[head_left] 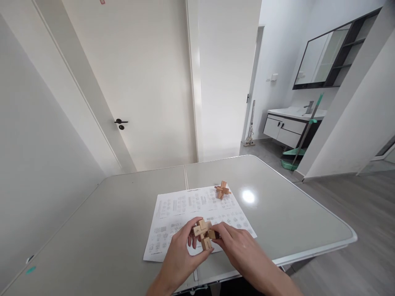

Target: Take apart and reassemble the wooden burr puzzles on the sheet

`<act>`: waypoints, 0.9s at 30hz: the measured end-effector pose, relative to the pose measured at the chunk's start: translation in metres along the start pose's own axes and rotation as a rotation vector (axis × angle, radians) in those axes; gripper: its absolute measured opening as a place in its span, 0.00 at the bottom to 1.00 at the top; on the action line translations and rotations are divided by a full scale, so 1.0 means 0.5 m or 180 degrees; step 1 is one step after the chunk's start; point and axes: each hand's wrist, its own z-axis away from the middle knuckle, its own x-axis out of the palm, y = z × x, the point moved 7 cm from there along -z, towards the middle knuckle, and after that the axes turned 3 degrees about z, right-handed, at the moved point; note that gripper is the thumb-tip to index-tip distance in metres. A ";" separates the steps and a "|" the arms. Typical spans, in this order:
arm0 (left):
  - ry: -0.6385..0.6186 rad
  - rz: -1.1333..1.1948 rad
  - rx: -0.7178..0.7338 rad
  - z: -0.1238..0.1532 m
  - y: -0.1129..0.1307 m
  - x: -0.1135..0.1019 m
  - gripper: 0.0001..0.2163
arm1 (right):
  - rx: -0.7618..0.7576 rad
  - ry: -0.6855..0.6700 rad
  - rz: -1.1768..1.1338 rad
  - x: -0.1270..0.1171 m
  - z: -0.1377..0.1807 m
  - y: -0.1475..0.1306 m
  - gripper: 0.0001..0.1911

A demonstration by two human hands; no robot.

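Observation:
Both of my hands meet over a wooden interlocking block puzzle [203, 233] near the front edge of the grey table [108, 222]. My left hand [180, 255] curls its fingers and thumb round the puzzle's left side. My right hand [239, 246] pinches a wooden piece on its right side. The puzzle is held just above a printed instruction sheet [185, 213] lying flat on the table. A second, smaller wooden cross puzzle [222, 190] rests on the sheet's far right corner, out of either hand's grip.
The table stands against a white wall with a door and black handle [121, 122]. To the right, the floor opens toward a washbasin cabinet [291, 125], a mirror, and a green broom and dustpan [296, 152].

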 end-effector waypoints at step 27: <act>-0.0752 0.1339 0.0244 -0.005 0.057 0.018 0.28 | 0.0598 -0.0121 -0.2216 0.007 0.030 0.038 0.17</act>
